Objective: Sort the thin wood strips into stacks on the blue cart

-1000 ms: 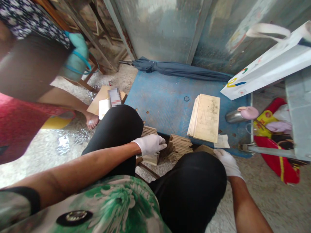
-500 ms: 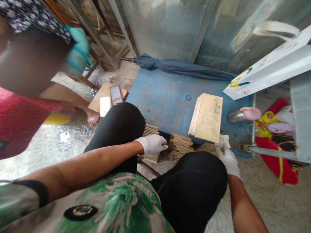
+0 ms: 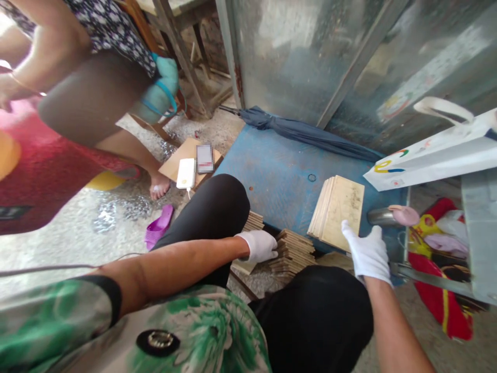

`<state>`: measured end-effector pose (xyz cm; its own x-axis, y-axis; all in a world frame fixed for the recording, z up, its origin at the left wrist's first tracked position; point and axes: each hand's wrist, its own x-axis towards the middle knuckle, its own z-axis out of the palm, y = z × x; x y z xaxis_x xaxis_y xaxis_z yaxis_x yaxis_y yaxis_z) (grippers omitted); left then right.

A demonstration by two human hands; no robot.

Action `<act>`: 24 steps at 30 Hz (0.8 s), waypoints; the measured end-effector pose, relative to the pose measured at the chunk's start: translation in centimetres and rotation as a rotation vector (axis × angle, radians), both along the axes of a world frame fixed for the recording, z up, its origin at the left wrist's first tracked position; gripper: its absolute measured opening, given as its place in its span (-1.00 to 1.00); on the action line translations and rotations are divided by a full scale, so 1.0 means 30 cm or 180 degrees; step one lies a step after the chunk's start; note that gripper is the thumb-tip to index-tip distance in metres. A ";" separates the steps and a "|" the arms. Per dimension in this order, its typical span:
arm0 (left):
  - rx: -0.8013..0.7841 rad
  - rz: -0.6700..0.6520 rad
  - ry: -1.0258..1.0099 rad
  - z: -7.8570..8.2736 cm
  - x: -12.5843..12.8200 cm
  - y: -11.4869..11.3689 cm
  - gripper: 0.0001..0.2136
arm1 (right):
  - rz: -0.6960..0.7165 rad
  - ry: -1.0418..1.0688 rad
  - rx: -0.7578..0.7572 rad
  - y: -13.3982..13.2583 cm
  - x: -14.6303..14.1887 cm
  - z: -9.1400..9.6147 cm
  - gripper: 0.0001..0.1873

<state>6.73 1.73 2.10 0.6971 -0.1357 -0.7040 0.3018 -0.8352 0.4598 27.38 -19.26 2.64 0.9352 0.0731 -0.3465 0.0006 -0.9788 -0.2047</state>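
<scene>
Foremost, the right knee [image 3: 330, 311], before the near edge of a blue bench [image 3: 272, 181]. To its left, the white-gloved left hand [image 3: 259, 246] has its fingers curled at the left end of a pile [image 3: 295, 254] of thin boards; whether they grip one cannot be told. The pile lies just off the near edge, between the right knee and the left knee [image 3: 229, 207]; a second pile [image 3: 253, 221] shows beside the latter. The right hand [image 3: 368, 254], likewise gloved, at the near right corner, has its fingers spread apart; its thumb overlaps the near end of a stack [image 3: 341, 212] of pale boards, contact being unclear. The stack rests on the bench toward that corner. Right of it, near the right edge, is a cup [image 3: 380, 216]; beyond and to its left, a ring [image 3: 311, 177]. A bag [image 3: 430, 155] appears over the far right corner, and an umbrella [image 3: 310, 135] lies along the far edge
</scene>
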 end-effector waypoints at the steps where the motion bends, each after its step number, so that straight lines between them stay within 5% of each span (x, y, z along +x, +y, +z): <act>1: -0.0018 0.0009 0.0014 0.001 -0.002 0.000 -0.66 | 0.0135 0.0051 -0.0110 0.022 0.000 0.000 0.30; 12: -0.0083 -0.0055 0.0098 0.042 -0.008 -0.006 -0.60 | 0.0263 0.0544 -0.0660 0.142 0.090 -0.014 0.49; 24: -0.0178 -0.0108 0.0131 0.074 -0.003 -0.022 -0.63 | 0.0093 0.0354 -0.0867 0.168 0.054 -0.067 0.27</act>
